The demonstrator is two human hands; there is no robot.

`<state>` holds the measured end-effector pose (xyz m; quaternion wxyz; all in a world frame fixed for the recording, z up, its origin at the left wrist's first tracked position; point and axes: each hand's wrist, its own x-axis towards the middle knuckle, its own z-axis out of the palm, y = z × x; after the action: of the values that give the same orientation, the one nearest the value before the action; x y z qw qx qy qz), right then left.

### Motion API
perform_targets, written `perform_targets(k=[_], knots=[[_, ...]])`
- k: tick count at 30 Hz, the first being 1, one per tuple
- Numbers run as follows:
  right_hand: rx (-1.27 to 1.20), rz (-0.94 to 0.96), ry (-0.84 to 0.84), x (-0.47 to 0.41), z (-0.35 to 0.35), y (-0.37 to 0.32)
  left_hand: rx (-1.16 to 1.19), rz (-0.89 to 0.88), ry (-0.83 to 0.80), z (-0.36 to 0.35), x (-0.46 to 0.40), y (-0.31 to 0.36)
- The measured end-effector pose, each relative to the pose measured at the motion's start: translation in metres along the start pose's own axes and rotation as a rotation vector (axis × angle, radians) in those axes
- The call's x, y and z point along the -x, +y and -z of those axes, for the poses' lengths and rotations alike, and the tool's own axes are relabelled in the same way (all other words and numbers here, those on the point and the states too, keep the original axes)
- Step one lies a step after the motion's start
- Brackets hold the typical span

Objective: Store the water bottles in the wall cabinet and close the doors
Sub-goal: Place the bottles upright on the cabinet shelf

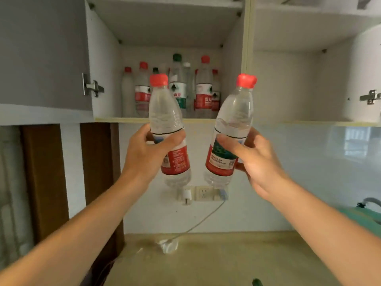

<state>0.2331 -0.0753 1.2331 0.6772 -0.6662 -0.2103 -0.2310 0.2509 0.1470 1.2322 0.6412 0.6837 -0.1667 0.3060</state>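
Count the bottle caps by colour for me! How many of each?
Red caps: 6, counting the left bottle and the right bottle
Green cap: 1
Dark cap: 1
White cap: 1
Total: 9 that show; others may hide behind.

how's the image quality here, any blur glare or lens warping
Head view: wide-angle warping bows the cabinet shelf edge and splays both forearms; window glare sits on the glossy backsplash; the stored bottles at the back look soft and dim; the left hand and right hand with their held bottles are fairly sharp.
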Motion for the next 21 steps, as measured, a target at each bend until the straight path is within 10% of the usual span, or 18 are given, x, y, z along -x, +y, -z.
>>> perform_targets(k=[21], knots=[[0.289,0.092,0.126,-0.249,-0.007,-0.006,-0.188,-0.035,0.085,-0.055,-0.243,0.003]])
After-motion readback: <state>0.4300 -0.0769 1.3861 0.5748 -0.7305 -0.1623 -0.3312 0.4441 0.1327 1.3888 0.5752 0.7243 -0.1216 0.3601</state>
